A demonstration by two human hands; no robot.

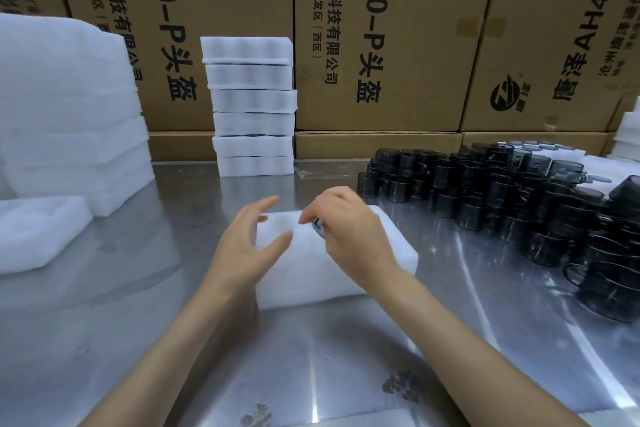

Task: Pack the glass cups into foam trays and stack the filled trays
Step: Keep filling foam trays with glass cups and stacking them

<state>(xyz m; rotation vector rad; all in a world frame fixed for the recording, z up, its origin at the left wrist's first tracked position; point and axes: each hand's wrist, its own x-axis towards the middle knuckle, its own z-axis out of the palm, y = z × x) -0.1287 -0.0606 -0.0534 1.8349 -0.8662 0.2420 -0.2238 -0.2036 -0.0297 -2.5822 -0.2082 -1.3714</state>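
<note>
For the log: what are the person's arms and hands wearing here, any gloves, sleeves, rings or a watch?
Nothing is worn that shows. Both hands, left hand and right hand, are bare, with no gloves and no rings visible. Both forearms are bare up to the bottom edge of the picture, so no sleeve, watch or wristband shows. Fingernails look short and unpainted, though motion blur softens the left fingers.

Cardboard boxes behind table: "4.0-P头盔", "科技有限公司", "经济开发区(西区)" printed sideways; rightmost box text upside down.

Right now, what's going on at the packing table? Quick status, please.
Left hand open over foam tray. Right hand pinching dark cup into tray. Loose cups heaped right; nothing blocking.
</note>
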